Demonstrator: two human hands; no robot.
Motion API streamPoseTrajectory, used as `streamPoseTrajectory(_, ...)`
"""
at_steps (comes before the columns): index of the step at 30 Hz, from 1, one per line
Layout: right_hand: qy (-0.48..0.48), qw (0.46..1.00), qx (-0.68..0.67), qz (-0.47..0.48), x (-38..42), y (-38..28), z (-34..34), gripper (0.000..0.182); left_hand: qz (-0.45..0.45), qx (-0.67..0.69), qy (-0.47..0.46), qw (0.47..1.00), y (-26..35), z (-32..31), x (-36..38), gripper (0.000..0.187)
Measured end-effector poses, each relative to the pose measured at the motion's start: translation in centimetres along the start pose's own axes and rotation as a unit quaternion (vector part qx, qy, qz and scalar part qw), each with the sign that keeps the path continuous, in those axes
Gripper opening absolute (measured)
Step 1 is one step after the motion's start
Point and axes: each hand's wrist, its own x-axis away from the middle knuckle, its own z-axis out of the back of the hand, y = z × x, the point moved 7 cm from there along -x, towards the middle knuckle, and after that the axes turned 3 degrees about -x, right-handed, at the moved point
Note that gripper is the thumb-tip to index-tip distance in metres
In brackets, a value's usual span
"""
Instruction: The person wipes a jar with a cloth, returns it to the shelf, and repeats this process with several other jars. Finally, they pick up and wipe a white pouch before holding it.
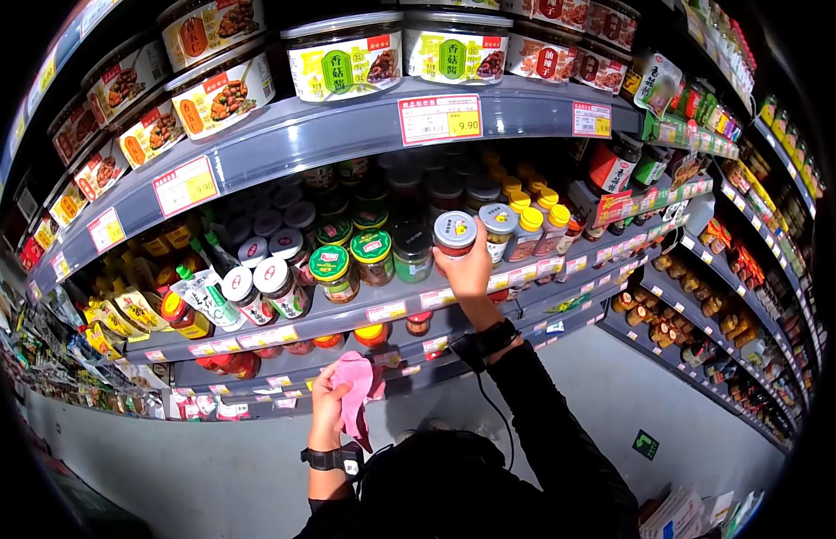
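Observation:
My right hand (469, 269) is wrapped round a jar (455, 232) with a pale grey lid, at the front of the middle shelf. Just right of it stands a similar jar (497, 225). To the left is a dark-lidded jar (412, 253), and beyond it are green-lidded jars (373, 256). Lower down, in front of the shelves, my left hand (327, 402) grips a pink cloth (353, 386) that hangs from its fingers. Straps with small devices sit on both wrists.
Overhead, a shelf (328, 126) with price tags holds large tubs (344, 58). Yellow-capped bottles (528, 232) line the middle shelf further right, white-lidded jars (281, 287) further left. A cable (497, 413) hangs from the right wrist. Grey floor (588, 377) lies below.

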Motion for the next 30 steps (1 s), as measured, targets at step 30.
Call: streamPoseTrajectory(30, -0.363, 0.866, 0.221, 0.263, -6.3, -2.8, -0.3, 0.061, 0.046, 0.014, -0.023, 0.999, -0.6, -1.7, -0.7, 0.045)
